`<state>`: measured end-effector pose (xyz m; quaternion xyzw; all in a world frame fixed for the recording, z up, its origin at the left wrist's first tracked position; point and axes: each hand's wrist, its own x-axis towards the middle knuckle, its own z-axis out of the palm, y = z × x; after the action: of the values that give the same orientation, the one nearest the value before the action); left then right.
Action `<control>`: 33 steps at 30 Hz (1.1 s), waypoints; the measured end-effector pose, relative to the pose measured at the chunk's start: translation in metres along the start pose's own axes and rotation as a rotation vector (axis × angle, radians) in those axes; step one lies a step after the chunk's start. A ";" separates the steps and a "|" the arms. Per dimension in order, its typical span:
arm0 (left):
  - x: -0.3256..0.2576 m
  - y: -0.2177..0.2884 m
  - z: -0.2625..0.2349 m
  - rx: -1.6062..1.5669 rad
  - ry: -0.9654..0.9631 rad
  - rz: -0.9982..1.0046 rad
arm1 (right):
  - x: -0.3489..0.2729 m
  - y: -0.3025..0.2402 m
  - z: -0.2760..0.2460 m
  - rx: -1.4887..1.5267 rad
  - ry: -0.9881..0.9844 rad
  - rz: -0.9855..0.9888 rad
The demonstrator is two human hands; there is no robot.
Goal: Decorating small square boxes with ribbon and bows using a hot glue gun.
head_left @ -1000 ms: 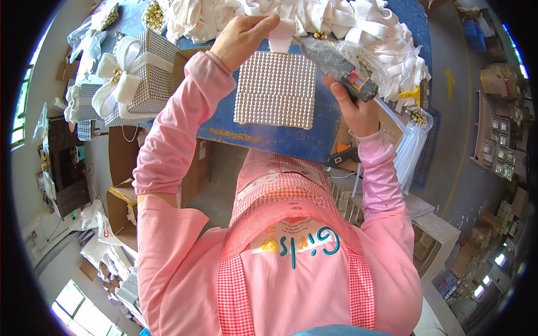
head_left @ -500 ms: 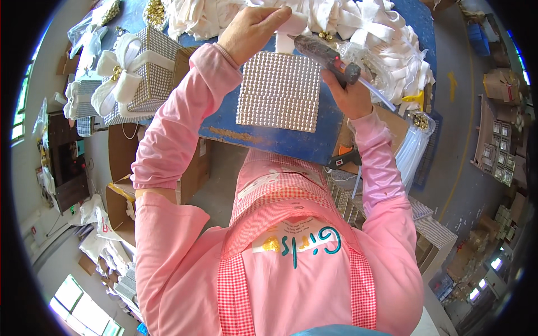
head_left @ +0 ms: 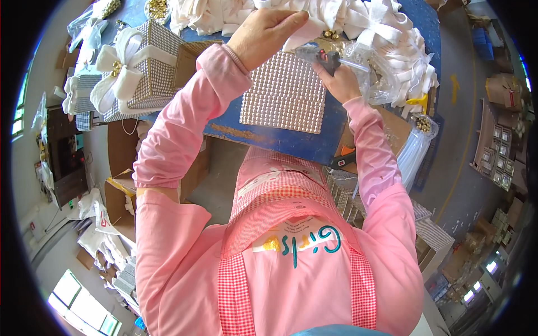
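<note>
Off to the right there's a yellow painted arrow [head_left: 454, 89] on the grey floor [head_left: 465, 61], with a blue plastic bin [head_left: 482, 43] and a brown cardboard carton [head_left: 500, 92] past it, plus some small square packs [head_left: 496, 142]. Way over left: a dark brown cabinet [head_left: 70, 173], then a bright pale-framed window [head_left: 81, 305] lower down.

Left grip [head_left: 265, 35] pinching, right grip [head_left: 341, 84] curled

I note bright, even light on the table [head_left: 280, 144], shadows soft; lower-left window [head_left: 71, 290] glares white. Straight edges bend toward a black rim; the rack [head_left: 496, 150] at right looks less crisp.
</note>
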<state>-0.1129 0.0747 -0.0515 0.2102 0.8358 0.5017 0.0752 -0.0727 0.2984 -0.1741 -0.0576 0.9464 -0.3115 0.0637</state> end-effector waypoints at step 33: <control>-0.191 -0.081 0.160 -0.469 0.313 -0.553 | -0.140 -0.018 0.064 0.608 0.490 0.061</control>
<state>0.0906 0.0894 -0.2160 -0.1247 0.7249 0.6659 0.1249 0.0761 0.2679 -0.2027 0.0683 0.7992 -0.5803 -0.1406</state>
